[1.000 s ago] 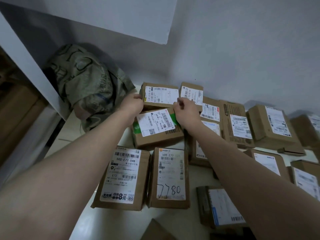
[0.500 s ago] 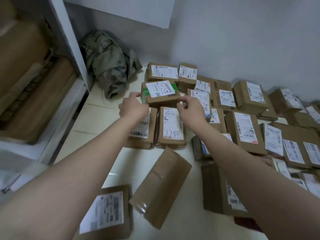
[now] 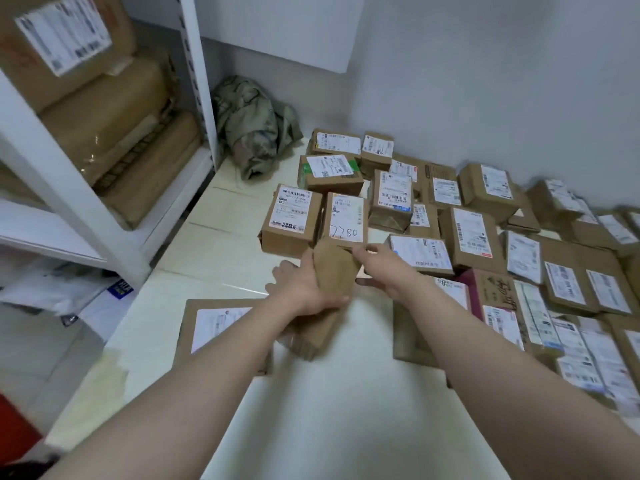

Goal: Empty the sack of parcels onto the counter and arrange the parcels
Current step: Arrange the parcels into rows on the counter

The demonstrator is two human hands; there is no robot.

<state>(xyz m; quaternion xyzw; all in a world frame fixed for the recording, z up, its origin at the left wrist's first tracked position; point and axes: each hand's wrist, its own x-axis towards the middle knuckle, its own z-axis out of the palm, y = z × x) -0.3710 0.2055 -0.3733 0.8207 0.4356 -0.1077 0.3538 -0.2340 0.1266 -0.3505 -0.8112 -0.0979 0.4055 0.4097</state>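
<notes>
A long plain brown parcel [image 3: 334, 271] with no label showing lies at the middle of the white counter [image 3: 329, 410]. My left hand [image 3: 301, 285] grips its left side and my right hand [image 3: 384, 268] holds its far right end. Just beyond it stand labelled parcels in rows, among them the one marked 7780 [image 3: 346, 220] and the green-taped parcel [image 3: 329, 171]. The crumpled green sack [image 3: 252, 126] lies slumped in the back left corner. Many more labelled parcels [image 3: 568, 282] cover the right of the counter.
A flat labelled parcel [image 3: 214, 327] lies near my left forearm. A white metal shelf unit [image 3: 197, 81] with large brown boxes stands to the left. White plastic mailers [image 3: 59, 289] lie below it. A grey wall bounds the counter's far side.
Both hands let go of the green-taped parcel, which now rests in the back rows. They drew back toward me and took hold of the plain brown parcel. The camera pulled back.
</notes>
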